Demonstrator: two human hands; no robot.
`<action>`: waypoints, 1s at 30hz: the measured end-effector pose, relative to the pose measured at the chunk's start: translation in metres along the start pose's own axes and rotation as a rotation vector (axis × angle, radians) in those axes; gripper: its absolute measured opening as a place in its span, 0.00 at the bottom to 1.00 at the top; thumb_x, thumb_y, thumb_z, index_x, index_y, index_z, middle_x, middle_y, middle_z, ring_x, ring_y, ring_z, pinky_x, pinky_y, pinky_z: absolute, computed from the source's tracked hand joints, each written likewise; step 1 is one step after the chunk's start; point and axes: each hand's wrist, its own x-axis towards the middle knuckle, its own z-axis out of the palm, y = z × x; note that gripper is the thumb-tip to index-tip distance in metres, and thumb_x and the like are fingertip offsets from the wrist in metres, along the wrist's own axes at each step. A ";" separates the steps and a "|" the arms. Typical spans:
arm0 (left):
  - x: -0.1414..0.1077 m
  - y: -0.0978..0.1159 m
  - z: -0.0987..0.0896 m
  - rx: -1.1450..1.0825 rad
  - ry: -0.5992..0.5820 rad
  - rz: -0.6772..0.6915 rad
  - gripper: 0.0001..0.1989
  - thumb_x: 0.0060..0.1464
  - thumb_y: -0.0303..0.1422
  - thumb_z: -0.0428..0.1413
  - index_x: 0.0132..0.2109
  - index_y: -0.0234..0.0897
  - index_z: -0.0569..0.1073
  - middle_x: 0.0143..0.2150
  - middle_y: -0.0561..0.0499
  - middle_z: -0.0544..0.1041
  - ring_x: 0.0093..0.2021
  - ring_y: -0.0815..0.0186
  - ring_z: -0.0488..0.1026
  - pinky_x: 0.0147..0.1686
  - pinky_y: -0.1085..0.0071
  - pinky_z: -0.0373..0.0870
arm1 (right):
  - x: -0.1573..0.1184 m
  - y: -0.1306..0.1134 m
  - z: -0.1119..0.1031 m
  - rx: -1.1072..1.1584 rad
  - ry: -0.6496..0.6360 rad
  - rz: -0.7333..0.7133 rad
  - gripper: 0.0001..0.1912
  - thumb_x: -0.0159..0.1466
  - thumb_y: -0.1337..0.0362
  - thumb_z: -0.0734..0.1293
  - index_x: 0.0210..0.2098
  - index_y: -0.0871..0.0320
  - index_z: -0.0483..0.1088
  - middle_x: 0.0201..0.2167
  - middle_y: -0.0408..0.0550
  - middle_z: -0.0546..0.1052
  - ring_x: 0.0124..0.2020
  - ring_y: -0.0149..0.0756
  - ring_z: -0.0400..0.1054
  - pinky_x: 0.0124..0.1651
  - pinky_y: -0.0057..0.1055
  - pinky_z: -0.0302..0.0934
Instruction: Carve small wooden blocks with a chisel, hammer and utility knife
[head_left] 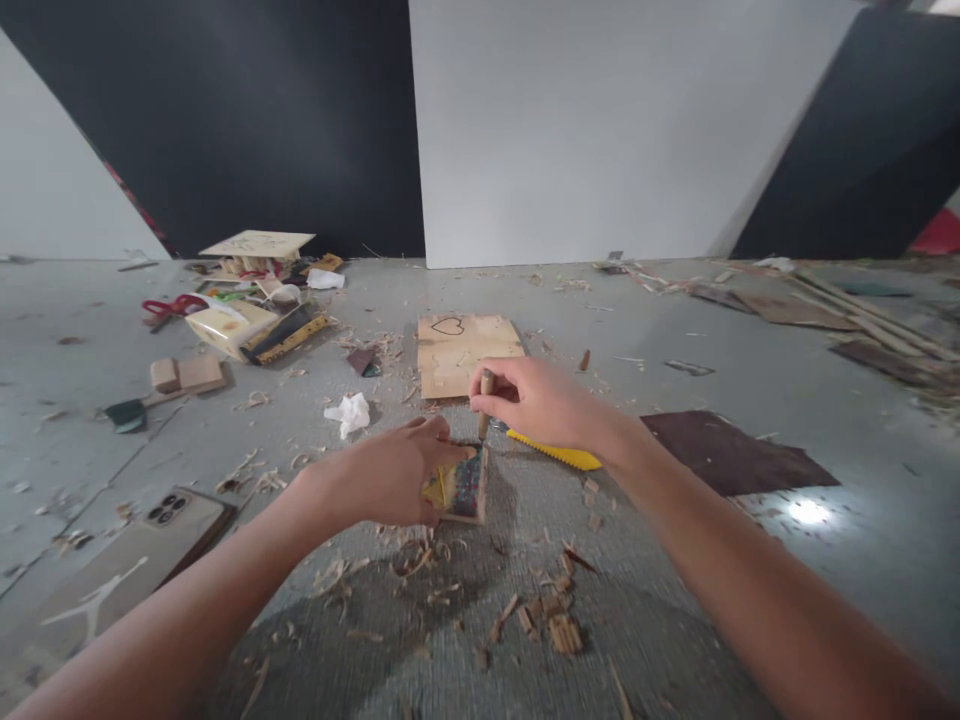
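Note:
My left hand [401,470] presses on a small flat wooden piece [465,492] with a painted blue, red and yellow face, its thumb side hidden behind the hand. In my right hand [529,400] a wooden-handled carving tool [487,384] stands nearly upright. Its tip meets or hovers just over the upper right corner of the painted piece; I cannot tell which. A yellow tool with a toothed edge [562,456] lies under my right wrist. Beyond both hands lies a thin wooden board [466,350] with a heart drawn on it.
Wood shavings and chips [551,605] litter the grey floor. At left are a phone [176,508], a crumpled tissue [349,413], a wooden mallet-like block [187,376] and red-handled scissors [174,306] by a tool pile. Dark brown sheet [731,455] lies right.

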 end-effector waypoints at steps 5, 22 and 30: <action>0.001 0.004 0.000 -0.016 0.009 0.004 0.36 0.47 0.40 0.58 0.64 0.44 0.59 0.64 0.45 0.61 0.61 0.53 0.60 0.58 0.60 0.59 | -0.001 0.000 0.001 -0.043 0.001 0.001 0.04 0.61 0.62 0.63 0.31 0.55 0.65 0.27 0.43 0.73 0.26 0.31 0.63 0.30 0.30 0.51; 0.003 0.007 -0.002 -0.053 0.003 -0.043 0.33 0.46 0.41 0.59 0.61 0.43 0.64 0.62 0.45 0.65 0.60 0.54 0.62 0.57 0.59 0.60 | -0.013 -0.011 0.002 -0.110 -0.158 -0.032 0.12 0.61 0.57 0.63 0.29 0.56 0.74 0.20 0.43 0.71 0.20 0.29 0.57 0.26 0.32 0.46; 0.003 0.011 -0.005 -0.039 -0.032 -0.045 0.34 0.48 0.42 0.58 0.63 0.42 0.61 0.65 0.46 0.60 0.63 0.55 0.59 0.60 0.60 0.55 | -0.012 -0.013 -0.006 -0.145 0.181 0.055 0.17 0.66 0.56 0.58 0.28 0.59 0.69 0.19 0.45 0.69 0.19 0.28 0.56 0.25 0.32 0.47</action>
